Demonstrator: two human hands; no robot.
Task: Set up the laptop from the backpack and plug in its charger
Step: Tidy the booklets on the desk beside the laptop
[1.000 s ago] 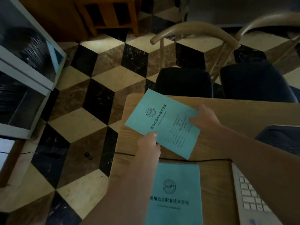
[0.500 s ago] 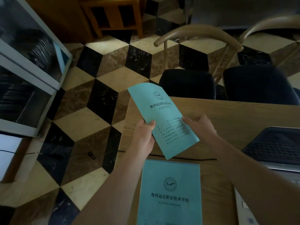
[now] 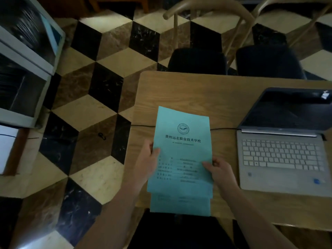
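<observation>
Your hands hold a thin teal paper booklet (image 3: 182, 151) over the pale wooden table (image 3: 188, 92).

Your left hand (image 3: 148, 159) pinches its left edge, thumb on top; your right hand (image 3: 220, 169) grips the right edge. It hides most of a second teal booklet (image 3: 179, 205) underneath. The open silver laptop (image 3: 280, 155), dark screen cut off at the frame's right, sits just beside; a thin black cable (image 3: 224, 129) runs behind the paper. The small print is too blurred to read.

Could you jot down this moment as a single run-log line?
left hand: grips top booklet | right hand: holds its other edge | over second booklet | laptop: open, screen dark
</observation>
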